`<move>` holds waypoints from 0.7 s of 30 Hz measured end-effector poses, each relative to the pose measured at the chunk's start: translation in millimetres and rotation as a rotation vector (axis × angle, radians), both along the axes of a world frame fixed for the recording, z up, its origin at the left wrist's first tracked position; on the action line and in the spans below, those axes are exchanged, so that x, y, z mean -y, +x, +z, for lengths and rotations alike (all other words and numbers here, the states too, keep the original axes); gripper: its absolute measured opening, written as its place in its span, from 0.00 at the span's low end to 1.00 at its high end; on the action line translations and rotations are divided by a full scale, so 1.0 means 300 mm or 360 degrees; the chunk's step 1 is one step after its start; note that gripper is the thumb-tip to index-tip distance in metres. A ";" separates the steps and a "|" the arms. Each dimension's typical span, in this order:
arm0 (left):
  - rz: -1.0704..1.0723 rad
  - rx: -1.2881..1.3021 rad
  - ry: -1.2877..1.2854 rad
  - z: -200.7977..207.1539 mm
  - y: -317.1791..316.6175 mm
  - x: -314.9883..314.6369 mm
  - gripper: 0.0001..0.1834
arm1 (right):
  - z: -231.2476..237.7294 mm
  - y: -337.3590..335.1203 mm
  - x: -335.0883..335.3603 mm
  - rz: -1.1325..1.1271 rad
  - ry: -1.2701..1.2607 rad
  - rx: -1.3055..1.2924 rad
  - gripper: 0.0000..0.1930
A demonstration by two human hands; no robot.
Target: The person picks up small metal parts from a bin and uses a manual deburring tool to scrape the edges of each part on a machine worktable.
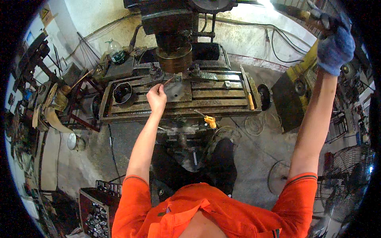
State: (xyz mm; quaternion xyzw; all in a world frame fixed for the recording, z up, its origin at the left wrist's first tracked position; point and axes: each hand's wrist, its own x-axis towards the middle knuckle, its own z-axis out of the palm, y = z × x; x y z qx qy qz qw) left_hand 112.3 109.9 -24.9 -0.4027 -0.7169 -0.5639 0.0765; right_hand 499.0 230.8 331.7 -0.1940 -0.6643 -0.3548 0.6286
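Observation:
My bare left hand (156, 98) reaches over the slotted machine table and pinches a thin brown stick (169, 80). The stick's far end points at a flat metal plate (180, 93) clamped on the table, just below the spindle head (174, 57). High at the right, my right hand (335, 49) wears a blue-grey glove. Its fingers are bent around the end of a dark lever (303, 15) that runs from the top of the machine; part of that grip is blurred.
On the table (222, 94) lie a long file with a wooden handle (251, 101) and a dark round pot (123, 94). A yellow-handled tool (210, 121) rests at the front edge. A clear bottle (115, 51) stands behind left; a fan (343, 178) stands at right.

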 end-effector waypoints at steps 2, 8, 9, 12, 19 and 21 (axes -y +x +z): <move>0.0084 -0.0106 0.0046 -0.023 -0.031 0.010 0.11 | 0.008 -0.019 0.001 0.0114 -0.0211 -0.0012 0.08; -0.0025 0.0026 -0.0002 -0.020 -0.139 0.153 0.12 | 0.007 -0.066 0.067 0.0115 -0.0345 0.0103 0.10; 0.0031 0.0015 0.0022 -0.028 -0.179 0.194 0.11 | -0.028 -0.078 0.104 0.0075 -0.0292 0.0143 0.10; 0.0380 -0.0291 0.0040 0.051 -0.250 0.337 0.10 | -0.284 -0.083 0.231 -0.0292 -0.0111 0.0275 0.12; 0.0675 -0.0857 -0.0505 0.061 -0.392 0.338 0.10 | -1.298 -0.114 0.320 0.1004 -0.2893 -0.0516 0.13; 0.0630 -0.0946 -0.0742 0.036 -0.404 0.366 0.11 | -1.477 -0.160 0.311 0.0406 -0.3277 -0.0035 0.17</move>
